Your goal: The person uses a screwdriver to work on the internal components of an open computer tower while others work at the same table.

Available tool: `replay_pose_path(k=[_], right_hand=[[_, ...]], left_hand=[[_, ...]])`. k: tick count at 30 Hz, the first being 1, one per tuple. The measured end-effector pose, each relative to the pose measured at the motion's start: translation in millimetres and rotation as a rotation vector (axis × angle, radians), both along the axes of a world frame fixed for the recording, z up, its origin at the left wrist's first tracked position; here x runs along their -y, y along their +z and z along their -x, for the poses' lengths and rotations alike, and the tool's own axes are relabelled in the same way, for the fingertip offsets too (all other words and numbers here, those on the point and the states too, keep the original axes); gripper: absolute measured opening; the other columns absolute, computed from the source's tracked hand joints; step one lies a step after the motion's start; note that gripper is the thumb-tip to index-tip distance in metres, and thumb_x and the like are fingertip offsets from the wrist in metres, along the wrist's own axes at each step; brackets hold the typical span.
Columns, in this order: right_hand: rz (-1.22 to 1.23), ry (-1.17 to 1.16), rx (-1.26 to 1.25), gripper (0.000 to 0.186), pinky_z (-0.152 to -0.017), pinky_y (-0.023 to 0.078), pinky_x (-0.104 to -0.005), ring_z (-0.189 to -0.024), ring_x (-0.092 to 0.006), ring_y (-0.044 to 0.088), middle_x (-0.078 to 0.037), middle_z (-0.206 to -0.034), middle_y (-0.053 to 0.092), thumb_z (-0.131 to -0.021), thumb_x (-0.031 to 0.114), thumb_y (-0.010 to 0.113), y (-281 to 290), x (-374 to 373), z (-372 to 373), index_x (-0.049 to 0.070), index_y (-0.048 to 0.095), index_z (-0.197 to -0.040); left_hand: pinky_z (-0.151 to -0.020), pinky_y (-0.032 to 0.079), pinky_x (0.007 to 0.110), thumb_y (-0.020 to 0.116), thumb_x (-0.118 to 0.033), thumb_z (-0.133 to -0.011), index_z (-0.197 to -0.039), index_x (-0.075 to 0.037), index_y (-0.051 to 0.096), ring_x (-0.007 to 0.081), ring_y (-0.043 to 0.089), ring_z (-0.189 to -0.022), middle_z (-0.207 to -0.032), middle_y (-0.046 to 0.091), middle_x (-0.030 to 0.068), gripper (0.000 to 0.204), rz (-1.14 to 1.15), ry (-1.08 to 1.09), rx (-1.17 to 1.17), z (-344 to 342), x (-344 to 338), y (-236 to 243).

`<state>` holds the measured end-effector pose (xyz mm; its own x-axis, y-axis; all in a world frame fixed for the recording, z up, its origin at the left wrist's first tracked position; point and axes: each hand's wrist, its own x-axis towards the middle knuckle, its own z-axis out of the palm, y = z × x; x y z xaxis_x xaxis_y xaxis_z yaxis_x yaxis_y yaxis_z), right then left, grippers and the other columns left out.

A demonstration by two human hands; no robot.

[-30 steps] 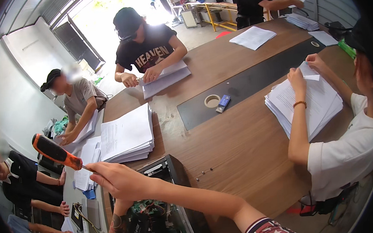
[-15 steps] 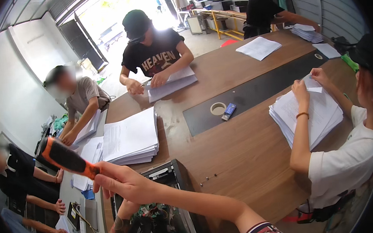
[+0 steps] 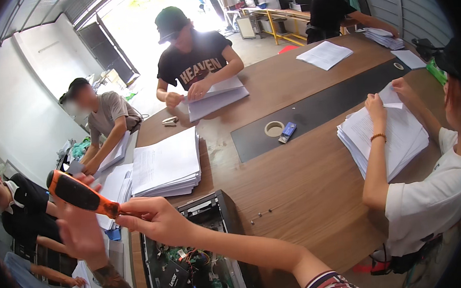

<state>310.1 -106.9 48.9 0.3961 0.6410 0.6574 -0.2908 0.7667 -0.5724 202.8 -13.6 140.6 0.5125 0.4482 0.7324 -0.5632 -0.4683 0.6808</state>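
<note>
My right hand [image 3: 155,220] reaches in from the lower right, its fingers closed around the front end of an orange-and-black screwdriver [image 3: 80,195]. The handle points up and left; the shaft is hidden in the grip. Behind the handle, my left hand [image 3: 80,231] is raised, slightly blurred, with its fingers apart and a tattooed forearm below. Whether its fingers touch the handle I cannot tell. Beneath my right arm lies an opened black computer case [image 3: 227,204], showing a green circuit board [image 3: 219,277], coloured wires and a black drive [image 3: 174,279]. Several small screws [image 3: 261,214] lie beside it.
A thick paper stack [image 3: 167,162] stands beyond the case. Tape [image 3: 273,128] and a small blue box [image 3: 287,132] lie mid-table. Co-workers handle paper around the table, one at the right with a fanned stack [image 3: 387,137]. A small metal tool [image 3: 169,121] lies near the far person.
My left hand has risen from over the computer case to behind the screwdriver handle, fingers spreading. The far person's hand has moved off the small metal tool. The view has shifted slightly.
</note>
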Motion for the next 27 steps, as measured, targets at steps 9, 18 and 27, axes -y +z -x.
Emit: replay_pose_path(k=[9,18,27], right_hand=[[-0.086,-0.7,0.347,0.016,-0.054,0.047,-0.0331,-0.057,-0.0199,0.06,-0.011,-0.074,0.065,-0.091,0.015,0.071,-9.2,2.7,-1.9,0.001,0.072,-0.1],[-0.01,-0.661,0.496,0.028,-0.05,0.042,-0.0378,-0.052,-0.028,0.056,-0.01,-0.06,0.053,-0.093,0.02,0.066,-13.7,4.9,2.0,0.002,0.056,-0.074],[0.103,-0.414,0.297,0.031,-0.049,0.038,-0.036,-0.046,-0.0224,0.052,-0.012,-0.055,0.055,-0.096,0.027,0.061,-19.0,-7.2,-7.6,0.0,0.059,-0.082]], left_hand=[[-0.043,0.037,0.022,0.054,-0.019,-0.103,-0.082,-0.007,0.048,0.0073,0.042,-0.046,-0.062,0.04,-0.0015,0.025,0.031,0.101,0.03,-47.7,68.6,55.2],[-0.029,0.037,0.021,0.051,-0.021,-0.103,-0.077,-0.009,0.038,0.0084,0.039,-0.034,-0.054,0.041,0.0014,0.031,-0.067,-1.04,0.007,-49.0,26.3,53.8],[-0.036,0.03,0.023,0.054,-0.023,-0.102,-0.078,-0.011,0.042,0.0073,0.032,-0.039,-0.058,0.036,-0.0004,0.029,0.175,-0.124,0.055,-66.2,24.0,49.0]])
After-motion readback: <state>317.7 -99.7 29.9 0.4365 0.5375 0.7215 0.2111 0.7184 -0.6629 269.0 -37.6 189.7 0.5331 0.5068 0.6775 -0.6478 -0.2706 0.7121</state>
